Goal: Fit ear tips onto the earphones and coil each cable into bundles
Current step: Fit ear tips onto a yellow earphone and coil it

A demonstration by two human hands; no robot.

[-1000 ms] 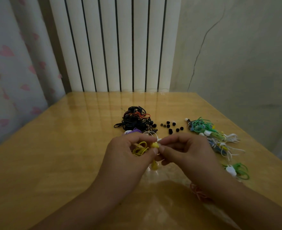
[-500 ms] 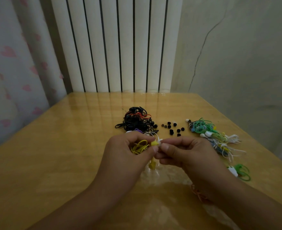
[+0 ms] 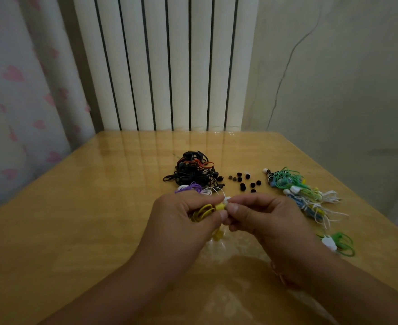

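Note:
My left hand [image 3: 181, 221] grips a coiled yellow earphone cable [image 3: 201, 213], and its yellow earbud [image 3: 221, 205] sticks out between thumb and forefinger. My right hand [image 3: 261, 216] pinches a small white ear tip [image 3: 227, 199] against that earbud. A second yellow earbud [image 3: 217, 235] dangles below the hands. Several loose black ear tips [image 3: 245, 181] lie on the table [image 3: 88, 231] beyond my hands.
A black tangle of earphones [image 3: 193, 171] lies behind my left hand, with purple and white cables [image 3: 193, 187] beside it. Green, white and blue bundles [image 3: 298, 191] lie at the right. A green earphone with a white piece [image 3: 336, 243] sits near the right edge. A radiator stands behind.
Both hands have risen slightly with the yellow earphone. The right fingertips now press the white tip closer onto the earbud.

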